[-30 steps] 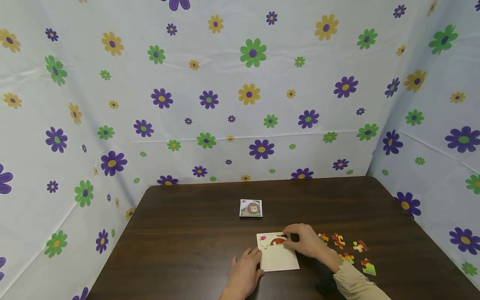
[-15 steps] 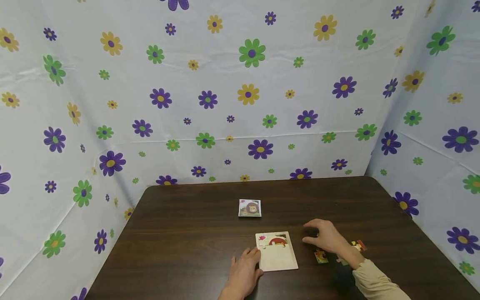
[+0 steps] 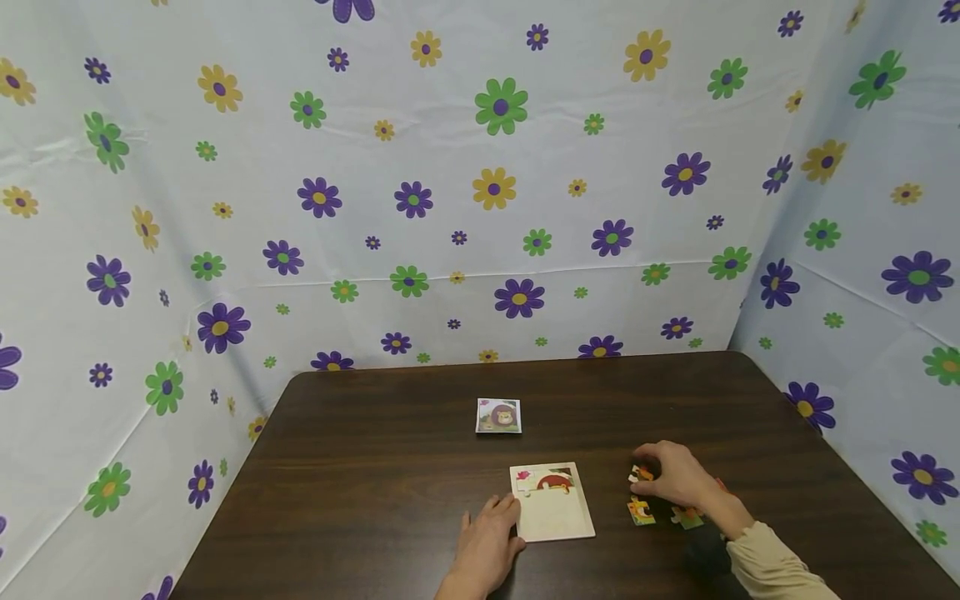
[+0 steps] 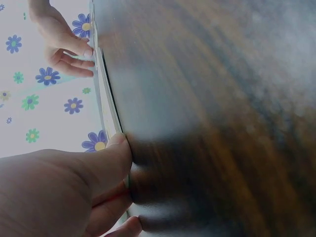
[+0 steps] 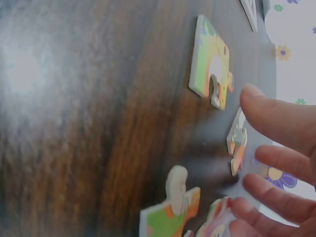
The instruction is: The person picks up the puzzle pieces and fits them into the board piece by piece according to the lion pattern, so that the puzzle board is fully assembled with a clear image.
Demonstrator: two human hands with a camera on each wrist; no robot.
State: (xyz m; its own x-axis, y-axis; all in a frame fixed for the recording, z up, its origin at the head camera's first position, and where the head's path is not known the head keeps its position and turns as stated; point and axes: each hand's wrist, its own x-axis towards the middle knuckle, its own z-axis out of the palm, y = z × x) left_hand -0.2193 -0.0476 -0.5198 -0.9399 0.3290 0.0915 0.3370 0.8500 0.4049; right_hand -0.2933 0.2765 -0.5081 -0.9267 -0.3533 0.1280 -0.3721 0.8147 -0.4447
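Note:
My left hand rests at the left edge of a square wooden puzzle board; thumb and fingertips touch the table along that edge in the left wrist view. Fitted puzzle pieces with a pink flower and a reddish-brown shape fill the board's top strip. Over loose pieces on the right, my right hand hovers with thumb and fingers spread. Between them lies a white-and-orange jigsaw piece. A yellow-green piece lies by the thumb, and a green-orange piece below the hand.
A small card with a lion picture lies behind the board on the dark wooden table. Another green piece sits partly under the right wrist. Flower-printed cloth encloses the back and sides.
My right hand has left the board's upper right corner and moved right to the loose pieces. The left hand has stayed at the board's edge.

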